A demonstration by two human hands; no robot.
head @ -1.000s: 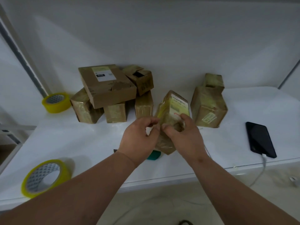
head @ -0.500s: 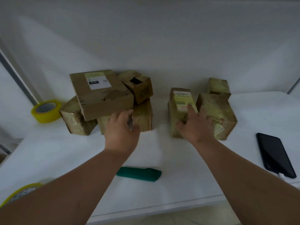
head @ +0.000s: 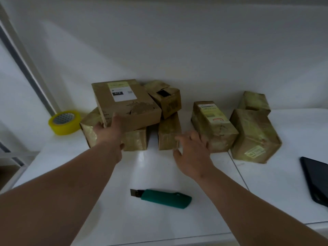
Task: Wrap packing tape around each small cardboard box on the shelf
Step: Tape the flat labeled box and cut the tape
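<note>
Both arms reach out over the white shelf [head: 159,167] toward the cardboard boxes crowded along its back edge. The left hand [head: 108,134] rests against the near face of the large labelled box [head: 124,103], which sits tilted on top of the lower boxes near the back left of the shelf; the fingers curl at that box's lower near corner, though whether this grip is clamped on it or only touching cannot be told. Under it, a taped box [head: 88,128] pokes out on the left side, and another taped box [head: 135,141] stands just right of the left wrist.

The right hand [head: 193,150] has its fingers spread apart and holds nothing. Its fingertips lie at the near right corner of the narrow taped box [head: 168,132] in the middle of the row, and the outer fingers come against the front of the long box with the yellow label [head: 213,125] just beside it. A small open-topped box [head: 165,98] leans on the pile behind the narrow one. Toward the right end stand a big taped box [head: 253,137] and a smaller one [head: 254,102] behind it.

A yellow tape roll [head: 64,122] lies at the back left corner. A green utility knife [head: 165,198] lies near the front edge, between the two forearms, blade end showing. A dark phone [head: 316,180] lies at the right edge.
</note>
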